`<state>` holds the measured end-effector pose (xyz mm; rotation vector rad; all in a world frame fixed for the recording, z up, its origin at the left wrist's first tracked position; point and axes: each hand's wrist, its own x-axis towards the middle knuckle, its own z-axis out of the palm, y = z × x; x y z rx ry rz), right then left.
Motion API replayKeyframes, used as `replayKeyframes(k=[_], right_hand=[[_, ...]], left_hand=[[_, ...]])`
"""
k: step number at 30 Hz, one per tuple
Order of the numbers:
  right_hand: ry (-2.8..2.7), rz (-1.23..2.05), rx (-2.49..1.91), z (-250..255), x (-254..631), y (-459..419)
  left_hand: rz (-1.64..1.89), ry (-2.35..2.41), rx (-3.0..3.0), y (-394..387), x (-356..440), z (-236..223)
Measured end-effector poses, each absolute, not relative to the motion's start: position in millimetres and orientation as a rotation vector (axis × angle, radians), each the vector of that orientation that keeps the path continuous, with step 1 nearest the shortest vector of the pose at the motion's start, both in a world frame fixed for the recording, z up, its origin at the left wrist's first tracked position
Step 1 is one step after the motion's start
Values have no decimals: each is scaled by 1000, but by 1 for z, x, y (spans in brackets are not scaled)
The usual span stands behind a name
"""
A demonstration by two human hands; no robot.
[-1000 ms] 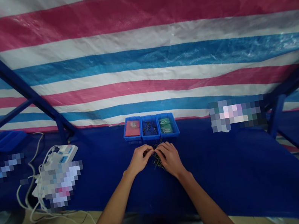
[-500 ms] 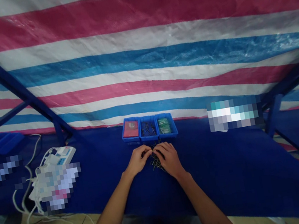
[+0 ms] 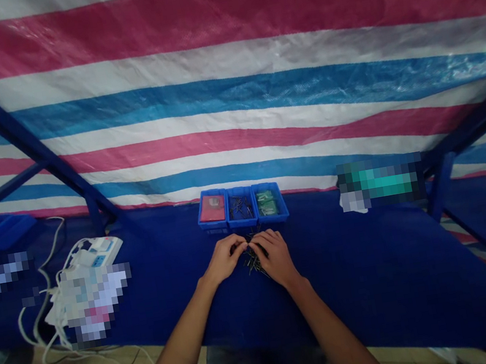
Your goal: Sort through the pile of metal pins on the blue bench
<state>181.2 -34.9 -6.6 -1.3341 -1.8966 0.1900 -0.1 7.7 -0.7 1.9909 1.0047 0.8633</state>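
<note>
A: What has changed at the hands?

B: Almost nothing. Over the last second the left hand (image 3: pixel 223 261) and the right hand (image 3: pixel 277 254) keep the same post at the centre of the frame, fingertips meeting. The whole scene slides slightly leftward, which I attribute to the wearer's head moving.

A: State of each hand?

B: Left: curled, thumb and forefinger brought nearly together. Right: back of the hand uppermost, fingers bent, thumb pointing in towards the left fingertips. Something small may be pinched where they meet; it is too dark and tiny there, so I cannot determine whether either hand grips anything.

A: Location of the material?

B: A pile of thin metal pieces (image 3: pixel 253 263) lies on the blue table (image 3: pixel 350 294), centre of the frame, below the meeting fingertips and partly hidden by the right hand.

A: And the containers?

B: Just above the hands in the frame, three in a row: a left bin (image 3: pixel 213 226) with a red packet (image 3: pixel 213 214), a middle bin (image 3: pixel 243 223) with thin dark pieces (image 3: pixel 241 208), and a right bin (image 3: pixel 273 218) with green and pale contents (image 3: pixel 267 204). Neither hand is inside one.

A: Significance?

B: In my judgement, fine fingertip handling continues; no transfer between pile and bins is observed.
</note>
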Motion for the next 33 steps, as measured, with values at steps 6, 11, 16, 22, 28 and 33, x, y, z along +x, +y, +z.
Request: replayKeyframes(k=[6,11,16,22,28,33], right_hand=[[-1873,200,-1300,-9,181,-34],[-1877,203,-1308,-10,180,-34],[-1877,206,-1313,-9,181,-34],[-1884,225,-1298,-6,183,-35],[-1895,228,-1292,-6,182,-35],[-1908,228,-1266,-10,180,-34]], left_hand=[[883,1014,1989,8,0,0],[895,1004,1992,8,0,0],[906,998,1967,9,0,-2],[910,999,1950,8,0,-4],[899,993,1952,8,-1,0],[865,979,1966,9,0,1]])
